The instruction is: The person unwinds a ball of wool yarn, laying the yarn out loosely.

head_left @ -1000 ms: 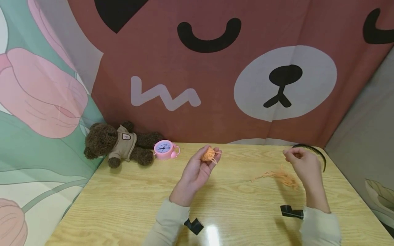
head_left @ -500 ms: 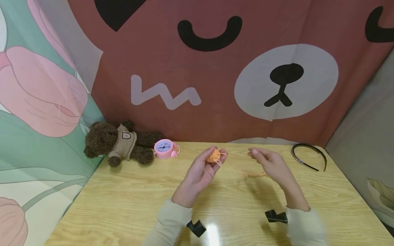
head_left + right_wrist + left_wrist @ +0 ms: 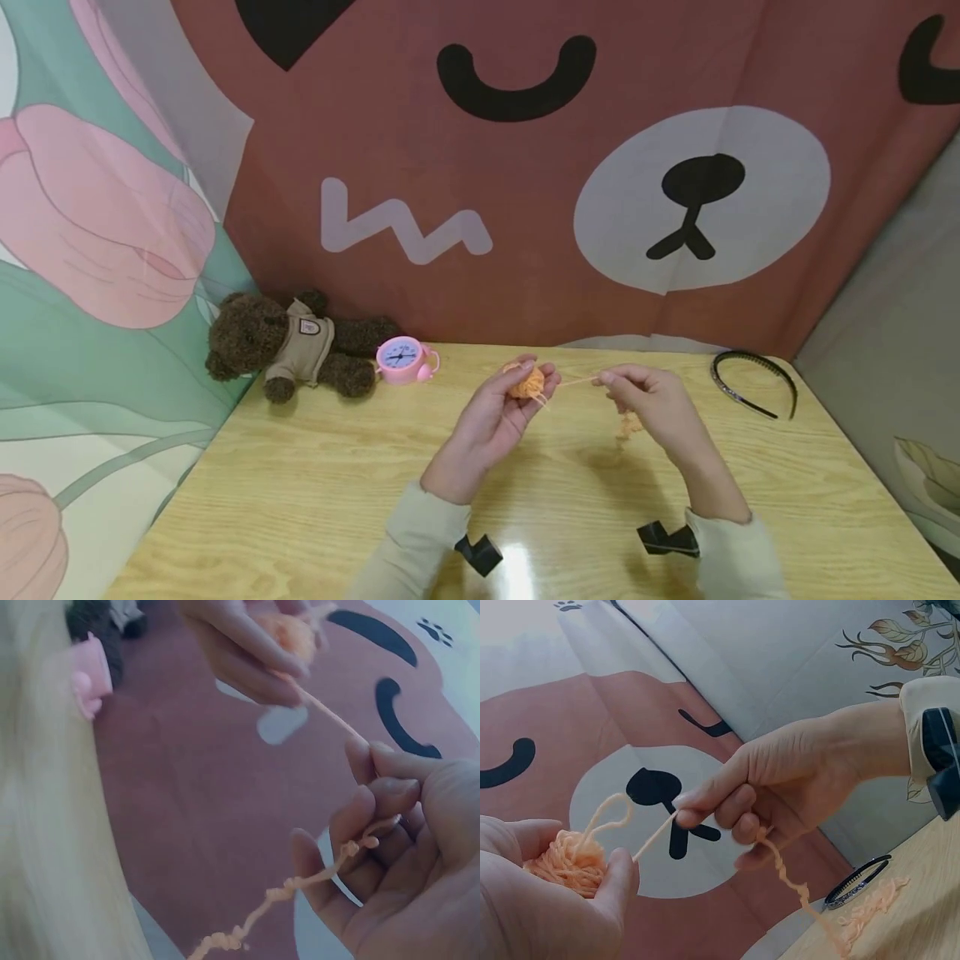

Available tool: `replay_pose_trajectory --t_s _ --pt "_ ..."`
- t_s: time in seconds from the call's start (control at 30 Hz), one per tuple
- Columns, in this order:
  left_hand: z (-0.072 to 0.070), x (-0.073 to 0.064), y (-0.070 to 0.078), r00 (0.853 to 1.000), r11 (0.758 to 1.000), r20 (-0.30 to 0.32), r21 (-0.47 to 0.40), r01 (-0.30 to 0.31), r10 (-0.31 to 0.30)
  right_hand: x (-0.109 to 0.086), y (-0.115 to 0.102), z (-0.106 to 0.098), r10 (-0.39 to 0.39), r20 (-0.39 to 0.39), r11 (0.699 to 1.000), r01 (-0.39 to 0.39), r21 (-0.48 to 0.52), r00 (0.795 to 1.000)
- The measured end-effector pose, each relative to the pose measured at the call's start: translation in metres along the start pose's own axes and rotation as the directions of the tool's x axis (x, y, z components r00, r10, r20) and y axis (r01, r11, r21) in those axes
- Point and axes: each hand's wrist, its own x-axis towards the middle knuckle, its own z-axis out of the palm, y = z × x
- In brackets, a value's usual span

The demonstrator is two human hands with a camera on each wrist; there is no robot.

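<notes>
yarn (image 3: 530, 384) now stretches straight from left hand (image 3: 487, 421) to right hand (image 3: 663, 408).

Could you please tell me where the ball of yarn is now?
In the head view, near the middle, the ball of yarn sits in the person's left hand, and a strand stretches from there to the right hand.

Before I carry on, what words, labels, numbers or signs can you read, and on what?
Nothing is legible.
Pink alarm clock: dial figures, too small to read.
Shirt patch on the toy bear: markings too small.
Wall drape: printed pictures, no words seen.
Yarn ball: none.
</notes>
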Motion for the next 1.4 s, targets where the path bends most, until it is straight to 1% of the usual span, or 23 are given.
replay_pose_trajectory --t_s 0.1,0.2,0.27,0.37,0.43,0.5,0.6,0.67,0.77,0.87,0.93,1.0,1.03,1.1,1.17,1.3,1.33,1.4 --pt "0.0 0.001 0.001 1.0 1.0 -0.02 -0.006 -0.022 0.021 0.0 0.001 -0.01 0.001 -0.061 1.0 0.0 0.007 0.998" --pt "-0.001 0.002 0.002 0.996 0.998 -0.064 0.003 -0.062 0.062 0.0 0.001 -0.014 -0.005 -0.08 1.0 0.006 0.018 0.997" --pt "-0.003 0.002 0.002 0.992 0.996 -0.098 0.028 -0.082 0.085 0.0 0.001 -0.016 -0.006 -0.083 1.0 0.008 0.019 0.996" --pt "-0.005 0.002 0.003 0.985 0.992 -0.145 0.089 -0.085 0.097 -0.002 0.0 -0.017 -0.003 -0.089 0.999 0.006 0.033 0.996" --pt "-0.007 0.002 0.003 0.982 0.99 -0.161 0.119 -0.08 0.099 -0.004 0.0 -0.019 -0.003 -0.1 1.0 0.006 0.028 0.995" --pt "-0.008 0.003 0.004 0.98 0.988 -0.17 0.13 -0.086 0.108 -0.005 -0.001 -0.021 -0.006 -0.112 1.0 0.008 0.022 0.994" --pt "-0.009 0.003 0.005 0.975 0.987 -0.176 0.114 -0.114 0.133 -0.007 0.0 -0.027 -0.011 -0.139 1.0 0.014 0.018 0.99" --pt "-0.009 0.004 0.007 0.972 0.987 -0.179 0.09 -0.136 0.151 -0.007 0.001 -0.032 -0.017 -0.157 0.999 0.023 0.035 0.987" --pt "-0.009 0.005 0.009 0.968 0.986 -0.191 0.046 -0.159 0.165 -0.009 0.002 -0.039 -0.02 -0.19 0.994 0.04 0.1 0.982" --pt "-0.008 0.007 0.01 0.959 0.984 -0.221 0.004 -0.179 0.176 -0.009 0.004 -0.044 -0.009 -0.221 0.985 0.047 0.167 0.975" --pt "-0.008 0.007 0.011 0.952 0.981 -0.244 -0.013 -0.193 0.184 -0.01 0.004 -0.046 -0.003 -0.238 0.976 0.055 0.212 0.971" --pt "-0.009 0.008 0.012 0.948 0.979 -0.253 -0.016 -0.203 0.192 -0.01 0.006 -0.049 -0.006 -0.257 0.963 0.075 0.261 0.966" --pt "-0.009 0.008 0.012 0.948 0.979 -0.254 -0.017 -0.205 0.194 -0.01 0.006 -0.051 -0.008 -0.266 0.955 0.086 0.284 0.964" --pt "-0.009 0.007 0.013 0.949 0.978 -0.243 -0.011 -0.208 0.2 -0.01 0.006 -0.054 -0.011 -0.292 0.931 0.116 0.346 0.956" --pt "-0.01 0.007 0.013 0.951 0.978 -0.234 -0.004 -0.21 0.203 -0.01 0.008 -0.058 -0.002 -0.328 0.911 0.137 0.389 0.945" --pt "-0.01 0.008 0.014 0.951 0.978 -0.236 -0.008 -0.208 0.2 -0.011 0.013 -0.067 0.055 -0.413 0.879 0.152 0.452 0.909" --pt "-0.011 0.008 0.014 0.95 0.978 -0.241 -0.014 -0.207 0.197 -0.011 0.014 -0.07 0.077 -0.432 0.866 0.154 0.475 0.899" --pt "-0.011 0.008 0.015 0.947 0.978 -0.254 -0.025 -0.209 0.196 -0.012 0.017 -0.075 0.125 -0.47 0.824 0.172 0.54 0.874"
